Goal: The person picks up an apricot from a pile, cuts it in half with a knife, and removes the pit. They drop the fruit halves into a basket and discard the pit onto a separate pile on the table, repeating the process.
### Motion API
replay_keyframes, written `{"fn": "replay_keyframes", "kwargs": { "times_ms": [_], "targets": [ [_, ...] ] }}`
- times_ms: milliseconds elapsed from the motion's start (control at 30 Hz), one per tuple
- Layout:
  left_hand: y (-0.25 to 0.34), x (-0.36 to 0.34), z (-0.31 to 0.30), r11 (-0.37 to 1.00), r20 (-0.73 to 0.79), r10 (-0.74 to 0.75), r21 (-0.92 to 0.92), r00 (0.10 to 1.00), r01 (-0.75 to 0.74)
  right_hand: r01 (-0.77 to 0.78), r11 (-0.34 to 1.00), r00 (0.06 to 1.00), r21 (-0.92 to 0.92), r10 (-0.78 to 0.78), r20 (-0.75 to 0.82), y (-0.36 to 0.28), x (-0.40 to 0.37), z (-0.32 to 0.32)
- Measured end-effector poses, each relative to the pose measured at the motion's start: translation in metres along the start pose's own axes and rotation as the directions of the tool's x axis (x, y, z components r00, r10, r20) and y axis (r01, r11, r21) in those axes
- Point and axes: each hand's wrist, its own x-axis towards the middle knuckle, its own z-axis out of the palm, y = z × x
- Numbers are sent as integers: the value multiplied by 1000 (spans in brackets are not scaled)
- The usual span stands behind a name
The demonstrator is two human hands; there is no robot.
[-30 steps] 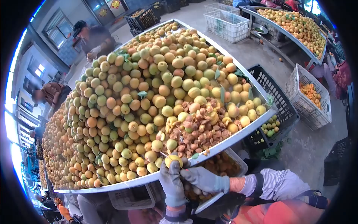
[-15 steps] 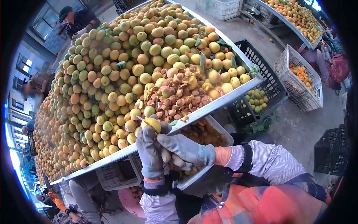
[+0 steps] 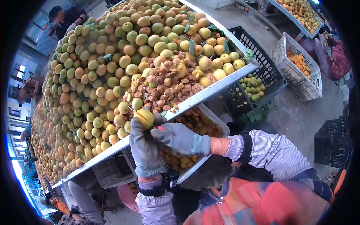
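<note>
My left hand (image 3: 144, 150), in a grey glove, is closed round a yellow-green apricot (image 3: 144, 119) at the table's front edge. A dark seam or cut line runs across the fruit. Close beside it on the right, my right hand (image 3: 180, 138), also gloved, is closed on a small tool, of which only a bit of red (image 3: 161, 128) shows; its blade cannot be made out. Behind both hands lie a heap of brown pits (image 3: 167, 88) and a large pile of whole apricots (image 3: 101, 71).
Under the metal table rim (image 3: 213, 92) stands a white crate (image 3: 221, 122) of split apricots. A black crate (image 3: 258, 56) holds green fruit, and another white crate (image 3: 296, 67) orange pieces. Co-workers (image 3: 33, 88) are at the left and right edges.
The view has shifted, so the table and hands appear further left and higher. The thin blade seen at the apricot is no longer clear; red now shows at my right fingertips.
</note>
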Motion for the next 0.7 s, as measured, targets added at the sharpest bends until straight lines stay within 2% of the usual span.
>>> {"fn": "replay_keyframes", "kwargs": {
  "times_ms": [33, 67, 200, 267, 300, 367, 400, 433, 500, 567, 633, 700],
  "targets": [
    [-1, 1, 0, 994, -30, -28, -108, 999, 25, -93, 994, 995, 55, 90, 47, -2, -1, 0],
    [3, -1, 6, 995, -71, -28, -92, 997, 21, -185, 977, 980, 106, 175, 97, -9, -1, 0],
    [13, -3, 3, 985, -65, -45, -172, 997, 33, -258, 962, 959, 93, 244, 145, -34, -1, 0],
    [12, -2, -3, 976, -86, 36, 219, 996, -17, -374, 917, 917, 143, 341, 208, -41, -3, 2],
    [11, -3, -4, 976, -90, 35, 218, 995, -14, -377, 915, 915, 141, 344, 210, -46, -4, 0],
    [14, -3, -3, 948, -78, 121, 306, 990, -92, -639, 740, 748, 212, 533, 395, -54, -4, -6],
    [15, -4, 1, 942, -84, 161, 310, 983, -128, -638, 693, 750, 336, 459, 477, -52, -7, -5],
    [16, -3, 0, 942, -85, 161, 309, 983, -128, -638, 693, 749, 334, 459, 478, -52, -7, -5],
    [18, -2, -5, 910, 5, 186, 376, 983, -174, -587, 666, 782, 461, 316, 538, -51, -9, -6],
    [19, -2, -4, 880, 36, 190, 438, 981, -186, -594, 643, 774, 483, 293, 561, -49, -10, -7],
    [13, -1, -4, 933, 32, 178, 312, 984, -179, -598, 619, 769, 508, 266, 581, -49, -11, -8],
    [9, 0, -7, 946, 64, 158, 275, 985, -170, -602, 588, 773, 541, 258, 580, -50, -14, -8]
  ]
}}
